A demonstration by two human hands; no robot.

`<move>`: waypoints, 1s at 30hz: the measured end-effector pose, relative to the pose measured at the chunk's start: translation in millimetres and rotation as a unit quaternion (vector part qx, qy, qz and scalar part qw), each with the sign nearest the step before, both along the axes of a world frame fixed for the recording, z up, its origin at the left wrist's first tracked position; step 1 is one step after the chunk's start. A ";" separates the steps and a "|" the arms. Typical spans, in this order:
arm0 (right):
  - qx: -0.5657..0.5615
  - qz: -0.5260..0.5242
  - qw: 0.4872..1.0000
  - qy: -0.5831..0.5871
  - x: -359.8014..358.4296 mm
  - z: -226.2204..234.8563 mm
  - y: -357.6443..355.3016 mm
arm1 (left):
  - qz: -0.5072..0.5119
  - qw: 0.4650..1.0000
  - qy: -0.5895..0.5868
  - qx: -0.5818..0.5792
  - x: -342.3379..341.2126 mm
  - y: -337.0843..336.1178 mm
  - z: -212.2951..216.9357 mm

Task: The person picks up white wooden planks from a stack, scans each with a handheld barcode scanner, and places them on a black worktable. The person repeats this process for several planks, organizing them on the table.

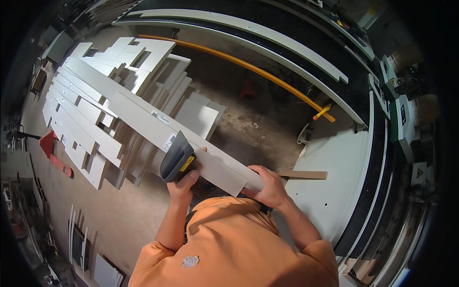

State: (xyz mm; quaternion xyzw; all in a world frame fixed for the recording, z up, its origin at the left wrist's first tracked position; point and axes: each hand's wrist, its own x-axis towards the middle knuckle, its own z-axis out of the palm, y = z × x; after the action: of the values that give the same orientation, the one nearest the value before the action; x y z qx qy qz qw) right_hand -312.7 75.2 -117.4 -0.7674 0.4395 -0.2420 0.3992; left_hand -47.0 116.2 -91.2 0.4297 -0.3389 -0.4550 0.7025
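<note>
My left hand (183, 187) is closed round the handle of a dark grey handheld barcode scanner (175, 159) with a yellow sticker. The scanner's head is over a long white board (210, 162), close to a small white label (169, 142) on its face. A fingertip shows at the board's far edge. My right hand (268, 187) grips the near end of the boards, where a second white piece lies alongside the first. The far part of the board slants away to the upper left, over a big stack of white panels (95, 134).
A red pallet-jack handle (52, 150) stands left of the stack. An orange rail (239, 60) runs along the machine bed (229, 24) at the back. A brown strip (306, 175) lies on the white table (330, 191) at right. Loose strips (79, 239) stand at lower left.
</note>
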 end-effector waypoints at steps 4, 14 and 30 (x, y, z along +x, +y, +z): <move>-0.041 -0.070 0.997 0.015 -63.5 -12.6 -13.5 | -0.042 0.999 -0.020 -0.009 -46.6 -52.8 14.6; -0.051 -0.214 0.967 0.131 -170.2 -48.0 -136.0 | -0.016 0.982 -0.137 0.133 -67.1 -283.4 -61.7; -0.058 -0.109 0.958 0.258 -213.7 -15.6 -504.5 | 0.053 0.980 -0.075 0.177 -32.6 -595.4 -136.3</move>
State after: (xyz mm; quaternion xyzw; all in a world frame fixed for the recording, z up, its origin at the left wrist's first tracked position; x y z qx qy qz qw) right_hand -526.5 -429.3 -133.0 -0.7728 0.5938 -0.1033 0.1986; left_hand -79.5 -479.3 -227.5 0.5976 -0.2810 -0.4367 0.6109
